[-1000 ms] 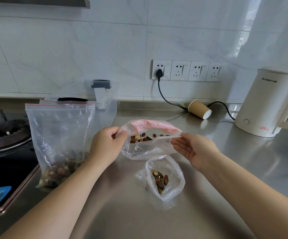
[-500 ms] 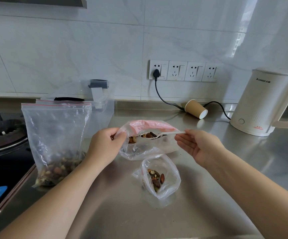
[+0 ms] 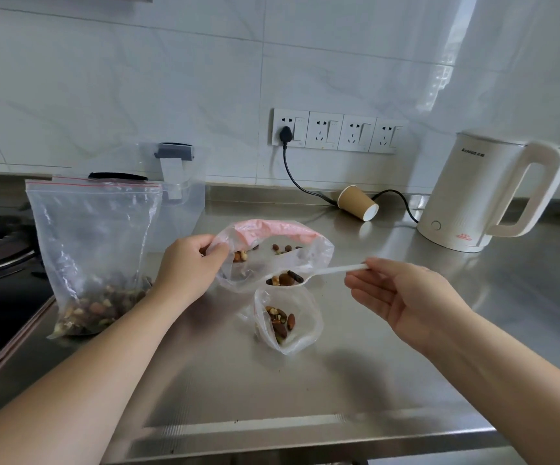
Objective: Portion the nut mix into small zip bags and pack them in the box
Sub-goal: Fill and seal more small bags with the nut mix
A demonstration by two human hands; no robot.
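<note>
Clear plastic spoon (image 3: 308,276) is out of the pink-topped bag (image 3: 271,255) now, where a second ago we had it inside; our right hand (image 3: 406,297) pinches its handle, nuts heaped in the bowl above the small zip bag (image 3: 288,322) on the steel counter (image 3: 305,397). Our left hand (image 3: 188,263) pinches the pink-topped bag's rim.

The left hand (image 3: 188,263) pinches the rim of a pink-topped bag (image 3: 271,253) holding nuts; the right hand (image 3: 406,297) holds a white plastic spoon (image 3: 305,278) loaded with nuts above a small open bag (image 3: 288,323) on the steel counter (image 3: 305,391)
</note>
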